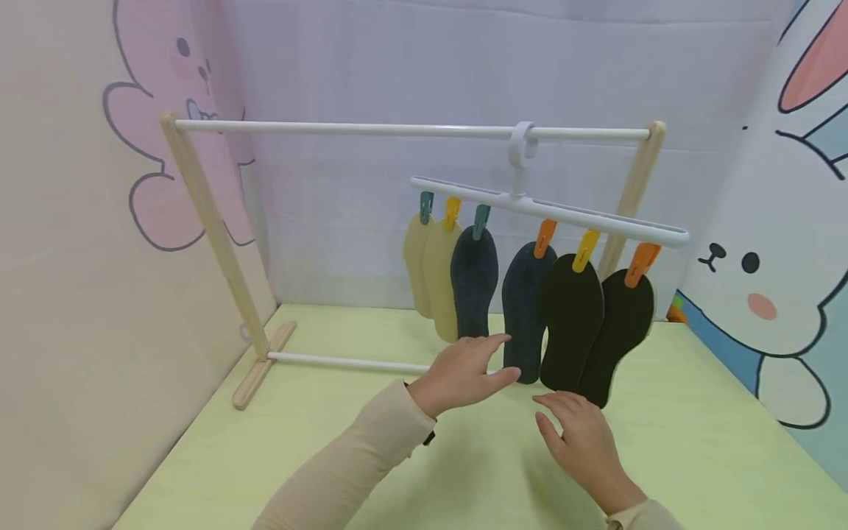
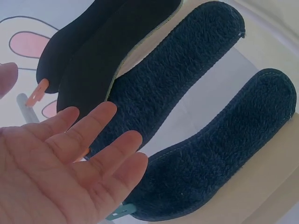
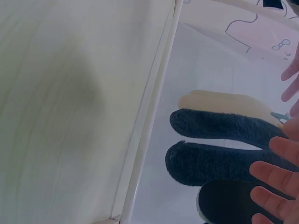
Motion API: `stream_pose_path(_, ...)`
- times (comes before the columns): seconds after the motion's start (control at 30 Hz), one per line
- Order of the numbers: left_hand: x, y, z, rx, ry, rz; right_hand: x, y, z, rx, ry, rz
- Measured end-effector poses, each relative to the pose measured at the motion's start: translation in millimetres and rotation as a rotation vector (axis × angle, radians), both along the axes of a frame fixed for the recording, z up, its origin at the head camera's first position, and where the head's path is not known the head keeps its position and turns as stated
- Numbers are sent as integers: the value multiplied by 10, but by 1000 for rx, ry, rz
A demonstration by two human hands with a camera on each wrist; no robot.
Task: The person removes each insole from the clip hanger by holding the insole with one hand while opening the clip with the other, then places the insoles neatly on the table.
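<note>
A white hanger (image 1: pixel 550 207) carries pairs of shoe insoles held by coloured clips. From left to right hang two beige insoles (image 1: pixel 442 280), two fuzzy dark blue insoles (image 1: pixel 474 276) and two black insoles (image 1: pixel 573 324). My left hand (image 1: pixel 461 374) is in front of the lower ends of the dark blue pair, fingers extended and holding nothing. Below the black insoles is my right hand (image 1: pixel 581 440), its fingers loosely spread and nothing in them. In the left wrist view, the left fingers overlap a dark blue insole (image 2: pixel 170 65). Several right fingers (image 3: pixel 273 175) appear at the right edge of the right wrist view.
The hanger hooks over the top white rail (image 1: pixel 344 129) of a rack with wooden legs (image 1: pixel 215 235). A lower white rail (image 1: pixel 351 362) crosses behind my left hand. The rack stands on a pale green tabletop (image 1: pixel 702 442), with cartoon-printed walls at both sides.
</note>
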State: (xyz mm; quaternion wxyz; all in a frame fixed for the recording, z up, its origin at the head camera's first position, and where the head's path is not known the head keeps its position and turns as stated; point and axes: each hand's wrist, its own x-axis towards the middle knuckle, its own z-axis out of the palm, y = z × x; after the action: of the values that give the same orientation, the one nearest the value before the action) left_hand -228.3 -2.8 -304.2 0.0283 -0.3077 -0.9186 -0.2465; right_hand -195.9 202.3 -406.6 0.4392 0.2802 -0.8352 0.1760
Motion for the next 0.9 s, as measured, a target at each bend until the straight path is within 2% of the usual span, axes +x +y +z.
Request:
stream_pose_path(0.23, -18, 77, 0, -48, -2, -16, 49, 159, -42, 32, -51, -38)
stream_pose_path(0.4, -38, 140, 3, -65, 29, -35, 74, 278, -37, 21, -108, -85)
stream_pose_path(0.8, -47, 261, 147, -76, 79, -94, 102, 484, -97, 52, -131, -153)
stream_pose_path(0.9, -56, 303, 192, -84, 82, -96, 125, 521, -71, 46, -176, -196)
